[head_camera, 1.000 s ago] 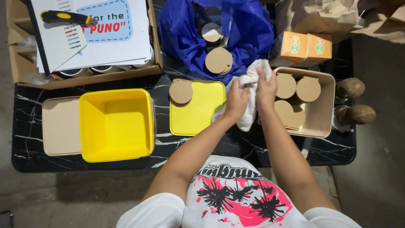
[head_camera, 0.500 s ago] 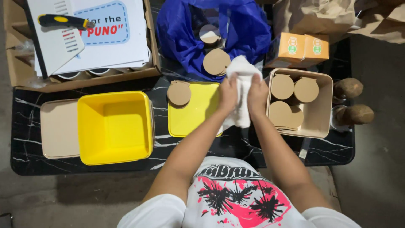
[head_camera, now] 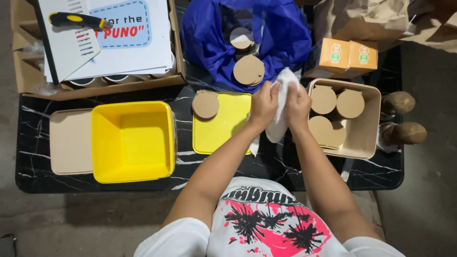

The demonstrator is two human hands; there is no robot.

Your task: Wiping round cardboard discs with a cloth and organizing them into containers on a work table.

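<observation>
Both hands have risen since a second ago: the left hand [head_camera: 264, 105] and right hand [head_camera: 297, 105] now pinch the white cloth [head_camera: 282, 102] higher up, between the yellow lid [head_camera: 223, 131] and the beige box [head_camera: 364, 131], so the wiping or unfolding seems mid-course.

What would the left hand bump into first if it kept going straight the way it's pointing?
The left hand points away from the body, up the picture. Beyond the white cloth it grips, it would probably meet the round cardboard disc on the blue bag first, though height is hard to judge from above.
</observation>
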